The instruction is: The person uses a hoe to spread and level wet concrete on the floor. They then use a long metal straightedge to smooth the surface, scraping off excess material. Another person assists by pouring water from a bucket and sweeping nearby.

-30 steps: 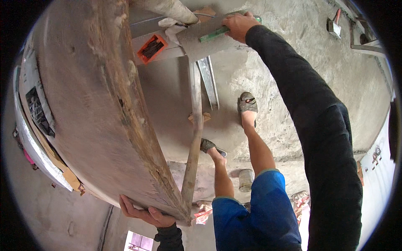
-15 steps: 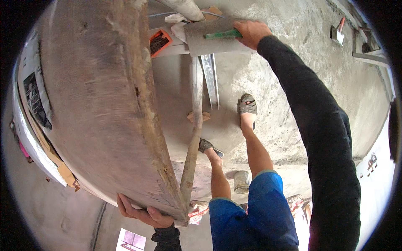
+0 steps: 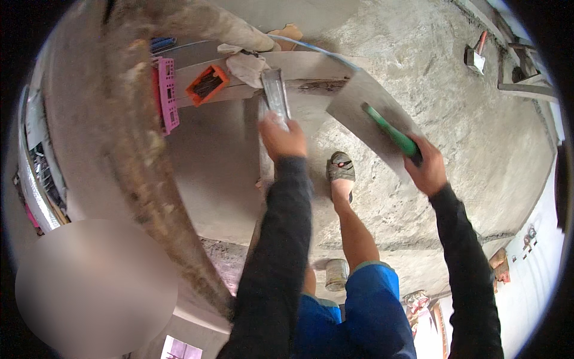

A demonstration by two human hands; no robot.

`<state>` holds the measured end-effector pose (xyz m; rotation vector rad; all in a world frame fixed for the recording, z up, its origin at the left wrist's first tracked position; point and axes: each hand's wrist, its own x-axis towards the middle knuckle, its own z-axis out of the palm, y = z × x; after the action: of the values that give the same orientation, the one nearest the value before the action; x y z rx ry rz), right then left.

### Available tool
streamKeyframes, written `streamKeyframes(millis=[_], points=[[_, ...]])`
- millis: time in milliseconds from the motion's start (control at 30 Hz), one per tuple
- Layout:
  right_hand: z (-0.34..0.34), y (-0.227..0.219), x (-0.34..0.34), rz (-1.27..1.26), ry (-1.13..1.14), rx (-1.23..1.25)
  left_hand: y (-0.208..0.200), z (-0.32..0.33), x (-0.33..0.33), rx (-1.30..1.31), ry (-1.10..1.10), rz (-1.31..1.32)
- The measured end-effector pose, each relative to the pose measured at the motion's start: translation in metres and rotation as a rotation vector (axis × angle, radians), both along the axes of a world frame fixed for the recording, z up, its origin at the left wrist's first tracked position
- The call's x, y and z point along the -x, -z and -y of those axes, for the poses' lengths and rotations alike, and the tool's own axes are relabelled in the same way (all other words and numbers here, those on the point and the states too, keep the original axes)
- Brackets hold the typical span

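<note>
Trowel (image 3: 382, 127) in right hand (image 3: 427, 166); orange box (image 3: 192, 93) near pink basket (image 3: 169, 96).

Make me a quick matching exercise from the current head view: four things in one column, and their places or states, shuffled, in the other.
Column one
1. Metal channel
2. Green-handled trowel
3. Orange box
4. Red-handled tool

Column two
A. Near the picture's upper right, away from both hands
B. Gripped by the right hand
C. Open-topped, with dark pieces inside
D. Gripped at its near end by the left hand

Right pairs: 1-D, 2-B, 3-C, 4-A
</note>
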<state>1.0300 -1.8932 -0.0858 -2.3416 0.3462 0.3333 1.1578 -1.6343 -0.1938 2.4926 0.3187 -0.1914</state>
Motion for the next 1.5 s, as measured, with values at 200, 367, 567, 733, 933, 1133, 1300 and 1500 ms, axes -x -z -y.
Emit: streamKeyframes(millis=[200,367,567,733,933,1133,1300,1500], points=[[0.005,-0.027,0.03,-0.064,0.107,-0.031,0.053,0.003,-0.067,-0.256,0.073,-0.607],[0.0,-0.013,-0.005,-0.018,-0.03,-0.07,0.048,-0.004,-0.043,-0.222,0.011,-0.432],[-0.026,0.031,-0.109,0.13,-0.292,-0.042,-0.004,-0.059,0.052,-0.028,-0.105,-0.19],[-0.065,0.075,-0.166,0.173,-0.385,0.075,-0.078,-0.094,0.142,0.054,0.073,-0.258],[-0.112,0.108,-0.192,0.055,-0.387,0.262,-0.124,-0.089,0.19,0.156,0.07,-0.23],[-0.105,0.1,-0.169,0.224,-0.336,0.518,-0.145,-0.088,0.211,0.169,0.17,-0.263],[-0.097,0.03,-0.109,0.195,-0.246,0.423,-0.208,-0.065,0.218,0.312,-0.027,-0.317],[-0.087,-0.019,0.124,-0.34,-0.363,0.071,-0.29,-0.124,0.298,0.607,0.137,-0.329]])
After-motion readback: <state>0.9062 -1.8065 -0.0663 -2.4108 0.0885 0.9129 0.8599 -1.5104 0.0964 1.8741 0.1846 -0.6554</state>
